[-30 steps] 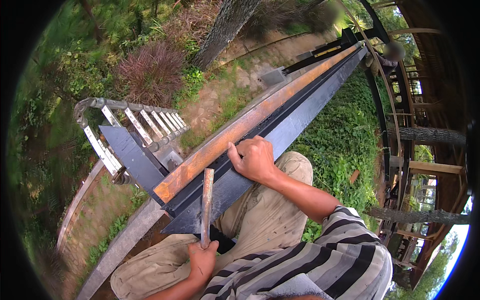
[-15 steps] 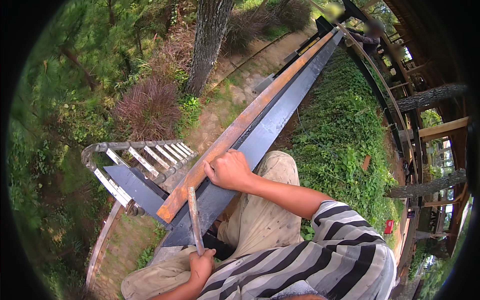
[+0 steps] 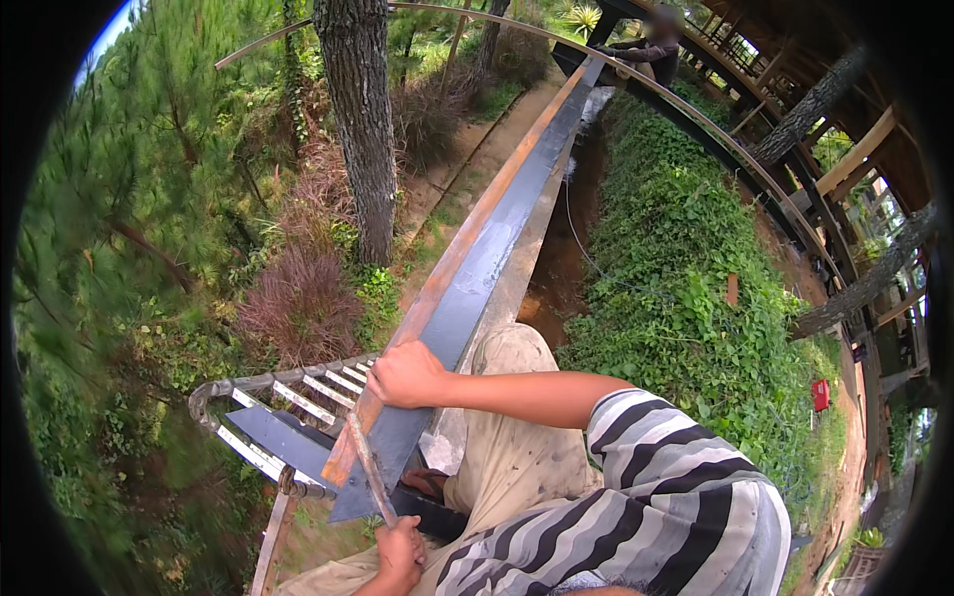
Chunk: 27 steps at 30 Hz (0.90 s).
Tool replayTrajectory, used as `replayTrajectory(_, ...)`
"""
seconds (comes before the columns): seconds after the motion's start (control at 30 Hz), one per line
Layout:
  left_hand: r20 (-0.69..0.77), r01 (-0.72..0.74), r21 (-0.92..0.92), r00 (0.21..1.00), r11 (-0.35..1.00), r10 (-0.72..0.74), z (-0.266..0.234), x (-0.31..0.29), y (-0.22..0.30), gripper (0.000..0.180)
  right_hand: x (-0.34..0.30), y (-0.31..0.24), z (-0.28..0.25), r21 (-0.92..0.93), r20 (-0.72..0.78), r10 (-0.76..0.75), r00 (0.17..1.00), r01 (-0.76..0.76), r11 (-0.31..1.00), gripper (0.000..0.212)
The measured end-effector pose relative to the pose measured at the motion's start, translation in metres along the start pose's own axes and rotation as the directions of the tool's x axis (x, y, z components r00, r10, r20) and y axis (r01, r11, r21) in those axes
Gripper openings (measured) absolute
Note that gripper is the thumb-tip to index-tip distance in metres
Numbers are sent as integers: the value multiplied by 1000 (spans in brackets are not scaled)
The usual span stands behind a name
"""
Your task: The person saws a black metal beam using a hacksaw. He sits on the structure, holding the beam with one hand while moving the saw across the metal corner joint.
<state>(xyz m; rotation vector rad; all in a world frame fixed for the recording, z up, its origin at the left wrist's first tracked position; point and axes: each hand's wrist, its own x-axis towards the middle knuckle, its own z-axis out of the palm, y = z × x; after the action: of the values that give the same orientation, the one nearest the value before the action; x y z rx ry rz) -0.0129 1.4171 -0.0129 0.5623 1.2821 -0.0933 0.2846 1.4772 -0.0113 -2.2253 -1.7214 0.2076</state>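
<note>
A long steel beam (image 3: 467, 288) runs from near my knees to the far end, dark grey on its face with a rusty orange strip (image 3: 459, 250) along its left side. My right hand (image 3: 407, 375) is closed over the beam near its close end, its fingers curling over the rusty side, partly hidden. Lower down, my left hand (image 3: 400, 549) grips a slim, rust-stained metal bar (image 3: 370, 467). The bar slants up across the beam's near end, its upper tip at the rusty strip; whether it presses there I cannot tell.
A ladder-like metal frame (image 3: 298, 393) lies left of the beam's near end, a dark plate (image 3: 283, 442) against it. Beyond stands a tree trunk (image 3: 356, 129). Green plants (image 3: 676, 238) cover the right bank. Another person (image 3: 651, 50) is at the beam's far end.
The beam has turned, showing more of its dark face and less of the rusty side. My right hand has shifted with it. The bar stays in my left hand. The whole view has swung.
</note>
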Motion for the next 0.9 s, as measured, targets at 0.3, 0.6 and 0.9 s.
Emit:
replayTrajectory(0.3,-31,-19,-2,999,1000,19,-1,3,-4,34,-2,-2,1,28,-32,-81,996,82,996,39)
replayTrajectory(0.6,-17,-21,-5,1000,1000,21,-2,-3,-5,37,-2,-2,3,56,-25,-71,997,72,996,39)
replayTrajectory(0.9,12,10,9,1000,1000,-10,0,-4,3,38,-1,1,3,74,-149,-168,974,181,981,26)
